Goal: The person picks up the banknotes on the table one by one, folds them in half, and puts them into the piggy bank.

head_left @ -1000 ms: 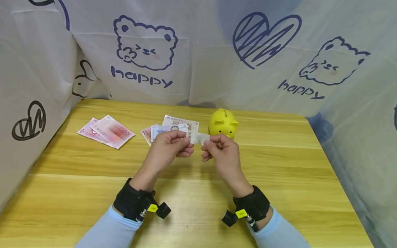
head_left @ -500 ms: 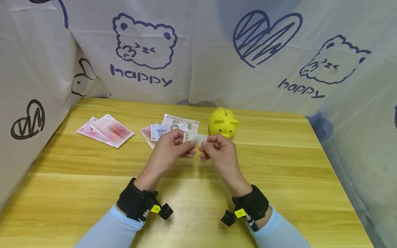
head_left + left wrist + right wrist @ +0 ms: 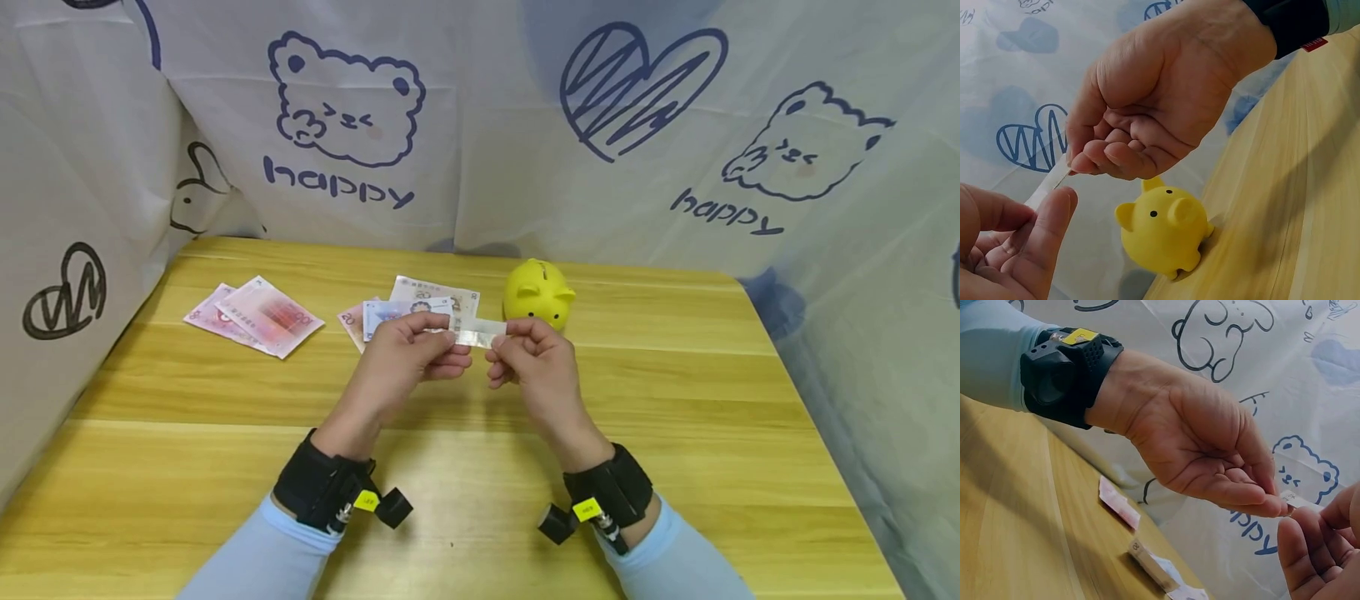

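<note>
Folded banknote (image 3: 480,332) held in air above table (image 3: 675,400), stretched betw. both hands, just in front of yellow piggy bank (image 3: 537,293). Left hand (image 3: 408,358) pinching left end w/ thumb and curled fingers; right hand (image 3: 536,367) pinching right end, fingers likewise curled in. Hands near each other, not touching.

Head view only: whole layout. Pair of pink notes (image 3: 255,317) lying at left of table, well apart from hands; small overlapping pile of notes (image 3: 420,304) behind left hand, just left of piggy bank. Slot on top of bank seen here. Black wrist straps w/ cams, light blue sleeves, white printed cloth (image 3: 337,125) w/ bears, hearts, "happy" round table.

Left wrist view only: right hand (image 3: 1147,119) from below, fingertips closed on thin edge of note (image 3: 1047,187); left thumb (image 3: 1047,219) at bottom pressing other end. Piggy bank (image 3: 1163,228) face-on, snout, ears, eyes clear, standing on table near edge by cloth. Other notes out of shot.

Right wrist view only: left hand (image 3: 1210,450) palm side, fingers pinching small white end of note (image 3: 1294,500); right fingertips (image 3: 1310,550) at lower right corner. Pink notes (image 3: 1119,503) and pile (image 3: 1157,565) seen edge-on, low on tabletop. Bank out of shot.
</note>
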